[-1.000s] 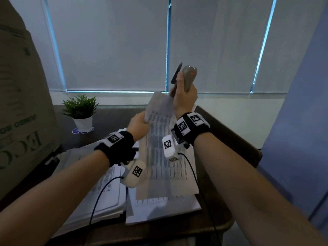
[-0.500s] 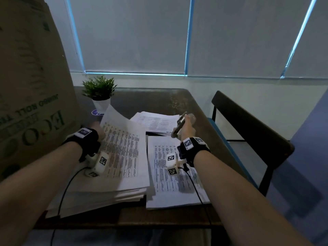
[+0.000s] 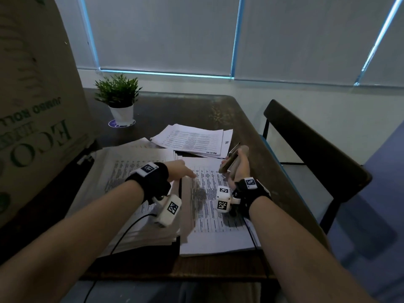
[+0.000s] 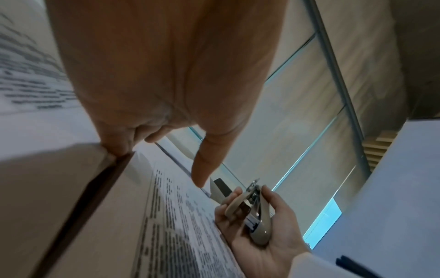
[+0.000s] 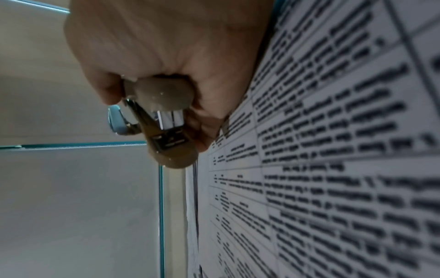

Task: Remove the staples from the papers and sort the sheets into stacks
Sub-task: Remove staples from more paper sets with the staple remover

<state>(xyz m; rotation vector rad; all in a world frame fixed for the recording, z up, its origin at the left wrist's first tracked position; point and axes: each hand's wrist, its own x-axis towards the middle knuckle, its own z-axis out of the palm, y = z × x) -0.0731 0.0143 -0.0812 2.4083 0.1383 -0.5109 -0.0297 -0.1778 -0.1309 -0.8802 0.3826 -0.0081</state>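
Our right hand (image 3: 238,167) grasps the beige metal staple remover (image 3: 230,158); our left hand (image 3: 179,171), fingers relaxed, points onto the white printed stack (image 3: 216,217).

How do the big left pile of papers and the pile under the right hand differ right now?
The left pile is much thicker, with ragged, fanned edges; the right pile is thin and lies squarer. The left pile sits nearer the cardboard box; the right pile lies toward the chair. The left hand reaches across onto the right pile. Both show printed tables and lie flat on the table.
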